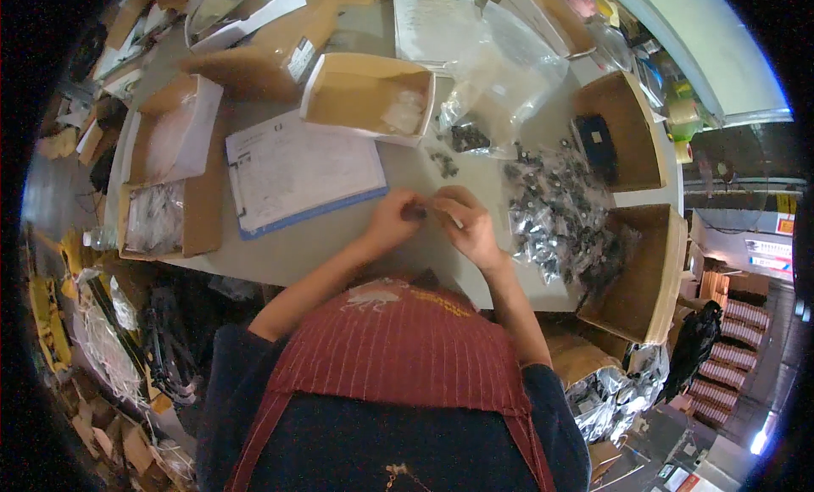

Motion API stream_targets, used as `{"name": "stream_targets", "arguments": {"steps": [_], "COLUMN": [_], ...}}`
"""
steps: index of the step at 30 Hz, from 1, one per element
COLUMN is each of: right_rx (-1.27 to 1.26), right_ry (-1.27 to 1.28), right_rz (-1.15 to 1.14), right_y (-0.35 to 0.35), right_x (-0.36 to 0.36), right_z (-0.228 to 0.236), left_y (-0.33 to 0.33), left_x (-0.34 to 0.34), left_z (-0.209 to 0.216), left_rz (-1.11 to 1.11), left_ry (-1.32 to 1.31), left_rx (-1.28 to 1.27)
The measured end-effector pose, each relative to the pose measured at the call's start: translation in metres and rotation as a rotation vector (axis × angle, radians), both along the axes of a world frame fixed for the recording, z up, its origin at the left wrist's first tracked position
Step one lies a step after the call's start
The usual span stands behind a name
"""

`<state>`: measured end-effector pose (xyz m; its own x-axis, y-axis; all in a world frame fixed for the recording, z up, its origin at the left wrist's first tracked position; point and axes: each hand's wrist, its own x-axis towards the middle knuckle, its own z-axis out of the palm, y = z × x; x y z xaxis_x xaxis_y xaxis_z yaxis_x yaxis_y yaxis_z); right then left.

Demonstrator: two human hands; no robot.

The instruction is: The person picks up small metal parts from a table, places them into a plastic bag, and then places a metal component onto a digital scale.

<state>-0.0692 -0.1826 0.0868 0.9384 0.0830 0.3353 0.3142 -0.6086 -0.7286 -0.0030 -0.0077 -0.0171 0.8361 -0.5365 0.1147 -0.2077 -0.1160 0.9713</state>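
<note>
My two hands are close together over the tabletop (403, 168), just in front of my red apron (381, 348). My left hand (393, 221) is curled around a small dark thing (417, 211), and a bit of it peeks out by my fingers. My right hand (471, 231) is just beside it, with its fingers bent and their tips near the small dark thing. I cannot tell if my right hand is pinching something too, because it is too tiny to see.

A few little dark bits (443, 163) lie on the tabletop past my hands. Behind them is a big clear bag (513, 85), with a dark heap (469, 138) by its near end. To my right is a big pile of small clear packets (551, 212) with dark bits in them. It reaches up to an open brown box (640, 272). To my left is a blue clipboard (318, 211) with white paper (301, 172) on it. A white-sided box (352, 94) sits behind.
</note>
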Motion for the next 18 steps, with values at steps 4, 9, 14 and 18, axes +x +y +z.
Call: {"name": "stream_targets", "arguments": {"steps": [4, 9, 14, 18], "right_rx": [-0.252, -0.216, -0.222, -0.122], "right_ry": [-0.090, -0.133, 0.024, 0.050], "right_rz": [0.081, -0.032, -0.083, -0.140], "right_y": [0.000, 0.007, 0.007, 0.013], "right_x": [-0.001, -0.001, -0.008, -0.006], "right_z": [0.006, -0.002, -0.006, -0.008], "left_y": [0.006, 0.014, 0.020, 0.015], "left_x": [0.003, 0.002, 0.002, 0.003], "left_z": [0.007, 0.003, 0.015, 0.024], "left_rz": [-0.080, -0.157, -0.041, 0.011], "left_ry": [0.088, 0.315, 0.265, 0.176], "left_rx": [-0.012, -0.192, -0.026, -0.034]}}
